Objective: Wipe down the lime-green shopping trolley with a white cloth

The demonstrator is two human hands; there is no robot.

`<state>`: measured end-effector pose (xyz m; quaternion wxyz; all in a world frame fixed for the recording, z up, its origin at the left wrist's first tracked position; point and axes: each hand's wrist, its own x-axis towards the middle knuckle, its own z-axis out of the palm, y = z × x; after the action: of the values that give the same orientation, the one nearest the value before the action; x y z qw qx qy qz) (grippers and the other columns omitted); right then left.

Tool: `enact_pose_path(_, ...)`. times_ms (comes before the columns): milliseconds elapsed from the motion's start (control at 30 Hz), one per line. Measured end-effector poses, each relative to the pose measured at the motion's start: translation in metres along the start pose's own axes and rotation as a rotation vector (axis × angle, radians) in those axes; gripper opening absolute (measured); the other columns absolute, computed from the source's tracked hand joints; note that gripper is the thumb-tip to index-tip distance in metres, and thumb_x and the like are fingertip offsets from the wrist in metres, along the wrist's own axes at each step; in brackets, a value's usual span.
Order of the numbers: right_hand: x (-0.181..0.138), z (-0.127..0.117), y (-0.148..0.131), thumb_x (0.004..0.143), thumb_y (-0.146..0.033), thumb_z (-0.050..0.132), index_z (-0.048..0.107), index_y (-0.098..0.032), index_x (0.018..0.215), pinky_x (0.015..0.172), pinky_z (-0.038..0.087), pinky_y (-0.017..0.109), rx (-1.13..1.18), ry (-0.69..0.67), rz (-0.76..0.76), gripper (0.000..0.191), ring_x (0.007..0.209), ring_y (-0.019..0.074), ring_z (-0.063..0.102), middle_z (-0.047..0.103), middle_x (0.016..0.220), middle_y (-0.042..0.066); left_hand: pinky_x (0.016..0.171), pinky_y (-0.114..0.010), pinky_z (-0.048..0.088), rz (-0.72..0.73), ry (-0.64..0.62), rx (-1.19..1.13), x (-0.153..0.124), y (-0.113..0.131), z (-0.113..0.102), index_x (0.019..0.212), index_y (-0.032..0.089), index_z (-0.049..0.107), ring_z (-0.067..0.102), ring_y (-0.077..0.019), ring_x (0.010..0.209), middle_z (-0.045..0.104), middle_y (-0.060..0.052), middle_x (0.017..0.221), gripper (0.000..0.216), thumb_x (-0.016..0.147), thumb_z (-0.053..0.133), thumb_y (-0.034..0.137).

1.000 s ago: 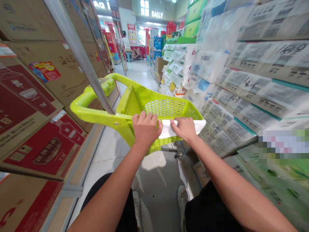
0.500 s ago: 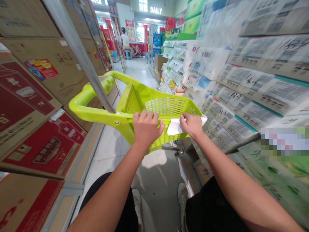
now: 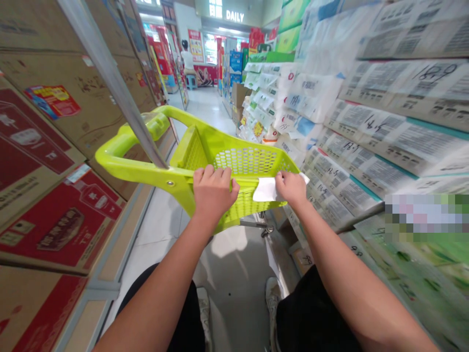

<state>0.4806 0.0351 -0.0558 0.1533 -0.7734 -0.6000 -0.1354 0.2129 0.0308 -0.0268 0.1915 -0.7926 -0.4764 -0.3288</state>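
A lime-green rolling shopping basket (image 3: 227, 145) stands turned sideways before me, its thick handle loop off to the left. My left hand (image 3: 212, 193) is closed over the near rim, fingers curled inward and thumb outside. Farther right on the same rim, my right hand (image 3: 292, 188) is closed on a white cloth or sheet of paper (image 3: 266, 189), pressing it against the edge. Part of the white piece sticks out past each side of that hand. No goods show in the visible part of the basket.
A slanting metal pole (image 3: 117, 93) crosses in front of the basket at left. Stacked cartons (image 3: 98, 205) line the left side; wrapped tissue packs (image 3: 351, 146) fill the right. A caster (image 3: 267, 231) shows under the basket. Down the aisle (image 3: 208, 102), a person (image 3: 187, 59) is near a blue stool (image 3: 191, 81).
The basket, both hands and the surrounding shelves sit slightly farther left in view. Both hands keep their places on the rim, and the white piece stays under the right one.
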Motion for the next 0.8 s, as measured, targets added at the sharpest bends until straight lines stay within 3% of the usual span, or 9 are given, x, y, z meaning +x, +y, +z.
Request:
enact_pose_path(67,0.004,0.005,0.011,0.103,-0.035,0.035,0.078,-0.013,0.1,0.073,0.035,0.034,-0.005,0.013,0.046,0.049,0.085,0.0269,0.068,0.078,0.097,0.018,0.089,-0.052,0.034,0.026,-0.011,-0.001,0.0,-0.001,0.0,0.094,0.022,0.069,0.056,-0.0345,0.096,0.072,-0.014,0.089,0.02,0.092,0.052,0.032)
enact_pose_path(133,0.002,0.004,0.005,0.103,-0.035,0.033,0.077,-0.012,0.098,0.076,0.035,0.036,0.008,0.03,0.023,0.049,0.088,0.0277,0.067,0.077,0.098,0.019,0.091,-0.054,0.033,0.048,-0.026,-0.01,0.001,-0.001,0.0,0.096,0.022,0.069,0.056,-0.0362,0.1,0.072,-0.014,0.092,0.02,0.09,0.056,0.036)
enact_pose_path(267,-0.017,-0.008,-0.05,0.105,-0.035,0.036,0.072,-0.017,0.097,0.085,0.034,0.037,0.161,0.045,-0.23,0.042,0.096,0.0266,0.064,0.077,0.101,0.013,0.091,-0.057,0.033,0.056,-0.07,-0.033,0.003,0.001,-0.004,0.112,0.021,0.068,0.055,-0.0399,0.105,0.071,-0.016,0.099,0.035,0.083,0.064,0.04)
enact_pose_path(367,-0.029,-0.017,-0.088,0.108,-0.036,0.034,0.068,-0.02,0.113,0.089,0.034,0.036,0.301,0.03,-0.428,0.038,0.107,0.0257,0.063,0.075,0.113,0.01,0.09,-0.056,0.033,0.038,-0.079,-0.041,0.004,0.001,-0.005,0.122,0.019,0.066,0.056,-0.0403,0.105,0.07,-0.018,0.103,0.042,0.083,0.063,0.034)
enact_pose_path(433,-0.029,-0.019,-0.094,0.11,-0.039,0.033,0.065,-0.02,0.123,0.091,0.035,0.035,0.332,-0.001,-0.516,0.04,0.112,0.0251,0.062,0.074,0.12,0.011,0.09,-0.056,0.033,0.022,-0.072,-0.032,0.004,0.0,-0.005,0.126,0.019,0.065,0.056,-0.0399,0.104,0.07,-0.018,0.104,0.043,0.085,0.061,0.031)
enact_pose_path(567,-0.012,-0.009,-0.057,0.109,-0.045,0.037,0.067,-0.02,0.119,0.086,0.035,0.033,0.263,-0.055,-0.568,0.04,0.109,0.0251,0.063,0.075,0.116,0.01,0.091,-0.055,0.033,0.033,-0.077,0.005,0.004,-0.006,-0.003,0.122,0.02,0.064,0.055,-0.0391,0.105,0.069,-0.018,0.104,0.04,0.084,0.064,0.032)
enact_pose_path(700,0.008,0.006,0.002,0.106,-0.051,0.043,0.069,-0.018,0.103,0.081,0.034,0.032,0.192,-0.062,-0.459,0.042,0.097,0.025,0.063,0.075,0.105,0.011,0.092,-0.055,0.035,0.067,-0.112,0.004,0.007,-0.013,0.0,0.117,0.021,0.065,0.055,-0.0388,0.106,0.068,-0.017,0.104,0.036,0.081,0.067,0.028)
enact_pose_path(800,0.016,0.011,0.03,0.104,-0.054,0.045,0.067,-0.018,0.094,0.078,0.034,0.031,0.144,-0.073,-0.38,0.044,0.089,0.0241,0.062,0.074,0.1,0.012,0.095,-0.056,0.034,0.087,-0.12,-0.019,0.009,-0.014,0.003,0.118,0.022,0.066,0.054,-0.0396,0.108,0.068,-0.017,0.106,0.041,0.079,0.07,0.031)
